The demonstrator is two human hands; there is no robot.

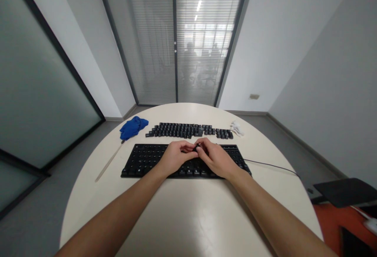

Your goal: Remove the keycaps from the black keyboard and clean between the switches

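Note:
Over the middle of a black keyboard (143, 158), my two hands meet at the fingertips. My left hand (176, 156) is closed in a pinch, thumb and fingers against a small black keycap (196, 147). From the other side, the fingers of my right hand (215, 156) also grip that keycap. Its details are too small to read, and the fingers cover part of it. The keyboard lies flat, its middle partly hidden under both hands. Beyond it, many loose black keycaps (176, 130) are laid out in rows.
A crumpled blue cloth (133, 127) lies at the back left of the round white table (182, 210), by a thin light-handled stick (109, 162). Something white and crumpled (236, 128) rests at the back right. The keyboard's cable (269, 165) runs off rightward. An orange-red chair (331, 225) stands right.

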